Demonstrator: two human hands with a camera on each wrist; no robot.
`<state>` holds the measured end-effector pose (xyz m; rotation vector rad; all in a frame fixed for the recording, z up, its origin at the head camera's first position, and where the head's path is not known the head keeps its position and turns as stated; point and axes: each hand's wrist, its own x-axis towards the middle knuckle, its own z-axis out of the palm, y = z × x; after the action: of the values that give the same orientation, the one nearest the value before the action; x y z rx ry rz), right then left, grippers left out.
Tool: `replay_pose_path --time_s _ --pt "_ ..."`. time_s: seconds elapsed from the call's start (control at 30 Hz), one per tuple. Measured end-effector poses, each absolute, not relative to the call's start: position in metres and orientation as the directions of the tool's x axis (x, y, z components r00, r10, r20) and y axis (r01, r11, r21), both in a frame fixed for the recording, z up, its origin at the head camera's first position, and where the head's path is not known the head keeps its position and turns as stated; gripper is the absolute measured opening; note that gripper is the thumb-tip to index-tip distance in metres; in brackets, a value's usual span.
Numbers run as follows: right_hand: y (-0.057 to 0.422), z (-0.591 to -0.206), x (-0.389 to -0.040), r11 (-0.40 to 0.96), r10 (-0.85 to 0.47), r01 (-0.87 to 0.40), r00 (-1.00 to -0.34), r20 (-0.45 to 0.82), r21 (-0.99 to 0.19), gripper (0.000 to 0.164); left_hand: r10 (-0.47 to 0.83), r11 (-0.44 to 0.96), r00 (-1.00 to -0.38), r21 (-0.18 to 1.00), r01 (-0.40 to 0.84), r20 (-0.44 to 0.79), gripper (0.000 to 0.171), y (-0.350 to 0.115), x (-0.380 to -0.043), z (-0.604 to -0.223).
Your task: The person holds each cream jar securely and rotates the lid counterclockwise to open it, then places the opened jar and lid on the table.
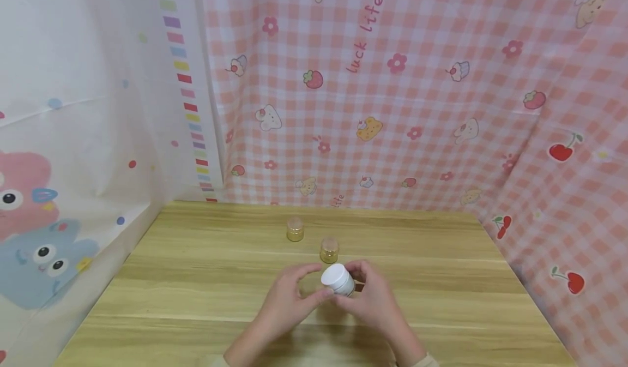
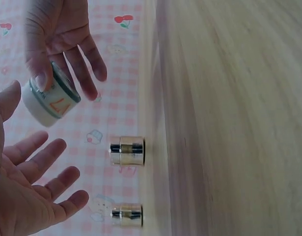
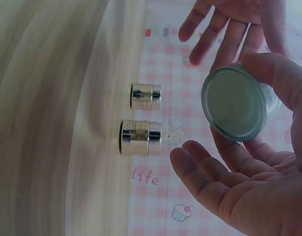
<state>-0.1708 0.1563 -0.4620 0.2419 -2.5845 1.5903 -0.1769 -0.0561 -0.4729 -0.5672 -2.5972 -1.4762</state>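
Note:
A small white jar (image 1: 338, 280) with a white lid is held tilted above the table by my right hand (image 1: 370, 293), thumb on one side and fingers on the other. Its label with green bands and an orange mark shows on the jar (image 2: 55, 98) in the left wrist view. The right wrist view looks at the round, pale green base of the jar (image 3: 234, 104). My left hand (image 1: 289, 296) is beside the lid, fingers spread and relaxed; in the left wrist view a gap shows between the left hand (image 2: 28, 191) and the jar.
Two small gold jars stand on the wooden table (image 1: 206, 280) beyond the hands: the nearer gold jar (image 1: 329, 251) just past the white one, the farther gold jar (image 1: 295, 229) to its left. A pink checked cloth (image 1: 343, 154) hangs behind, and a white patterned cloth (image 1: 108, 154) at the left.

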Motion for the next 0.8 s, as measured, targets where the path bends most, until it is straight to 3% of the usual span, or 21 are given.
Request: replay_pose_path --time_s 0.6,0.8 --pt "0.1482 -0.4626 -0.1629 0.476 -0.178 -0.249 -0.966 0.185 -0.844 0.05 0.298 0.362 -0.928 0.873 0.328 0.225 0.058 -0.0514 -0.1748 -0.4704" --pt "0.148 -0.4625 -0.1623 0.463 -0.187 -0.251 -0.965 0.183 -0.85 0.05 0.273 0.328 -0.937 0.894 0.304 0.218 0.048 -0.0508 -0.1746 -0.467"
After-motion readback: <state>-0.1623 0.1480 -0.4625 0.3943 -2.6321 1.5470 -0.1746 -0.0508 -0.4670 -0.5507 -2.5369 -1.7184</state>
